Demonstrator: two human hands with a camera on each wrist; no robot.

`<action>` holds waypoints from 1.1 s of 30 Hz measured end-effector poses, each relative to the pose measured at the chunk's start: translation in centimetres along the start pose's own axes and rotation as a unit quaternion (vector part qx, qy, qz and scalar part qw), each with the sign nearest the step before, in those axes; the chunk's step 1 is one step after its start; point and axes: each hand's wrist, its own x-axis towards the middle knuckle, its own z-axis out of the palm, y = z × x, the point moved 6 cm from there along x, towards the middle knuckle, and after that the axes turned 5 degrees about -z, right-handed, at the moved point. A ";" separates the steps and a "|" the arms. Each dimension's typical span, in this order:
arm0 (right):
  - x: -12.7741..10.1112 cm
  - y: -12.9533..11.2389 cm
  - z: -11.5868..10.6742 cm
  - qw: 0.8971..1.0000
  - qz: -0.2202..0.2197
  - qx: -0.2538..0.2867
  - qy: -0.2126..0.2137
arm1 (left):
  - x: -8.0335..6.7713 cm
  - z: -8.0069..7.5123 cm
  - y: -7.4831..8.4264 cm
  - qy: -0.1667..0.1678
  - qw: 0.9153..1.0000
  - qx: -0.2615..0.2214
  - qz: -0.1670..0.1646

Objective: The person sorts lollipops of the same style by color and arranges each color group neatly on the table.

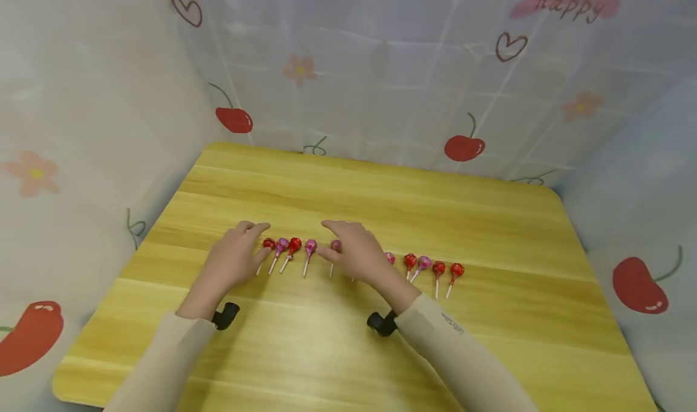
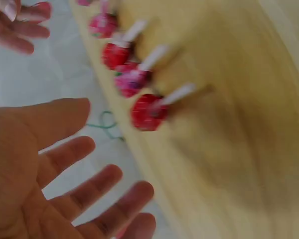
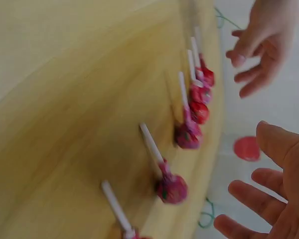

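Observation:
A row of lollipops in red and pink wrappers lies across the table, their white sticks pointing toward the person. My left hand (image 1: 234, 256) hovers by the row's left end, fingers spread and holding nothing, nearest a red lollipop (image 1: 268, 243). Beside that one lie a pink lollipop (image 1: 282, 244) and another red lollipop (image 1: 294, 244). Over the middle of the row is my right hand (image 1: 356, 251), its fingers apart and its palm bare in the right wrist view. It partly covers a pink lollipop (image 1: 336, 245) and hides part of the row behind it.
Farther right in the row are a red lollipop (image 1: 410, 261), a pink lollipop (image 1: 424, 262) and two more red ones. The yellow wood-grain table (image 1: 348, 188) backs onto a printed curtain (image 1: 376, 97). Each wrist carries a black camera mount (image 1: 381, 323).

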 end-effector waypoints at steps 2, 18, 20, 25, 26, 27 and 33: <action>1.6 -0.4 1.3 1.000 -0.009 -0.014 -0.021 | 0.9 1.0 -0.7 -0.033 0.999 -0.014 -0.004; 6.6 -2.3 6.1 0.992 -0.033 -0.113 -0.046 | 3.2 3.3 -1.8 -0.059 0.996 -0.071 -0.014; 6.7 -2.6 6.3 0.992 -0.038 -0.112 -0.041 | 3.2 3.5 -2.2 -0.060 0.995 -0.075 -0.019; 6.7 -2.8 6.4 0.993 -0.039 -0.104 -0.029 | 3.2 3.6 -2.5 -0.053 0.996 -0.069 -0.019; 6.7 -2.8 6.3 0.994 -0.037 -0.102 -0.029 | 3.2 3.6 -2.5 -0.051 0.996 -0.066 -0.015; 6.7 -2.8 6.3 0.994 -0.034 -0.100 -0.029 | 3.2 3.6 -2.5 -0.049 0.997 -0.063 -0.012; 6.6 -2.7 6.4 0.995 -0.023 -0.096 -0.030 | 3.6 3.3 -2.8 -0.037 0.998 -0.050 0.000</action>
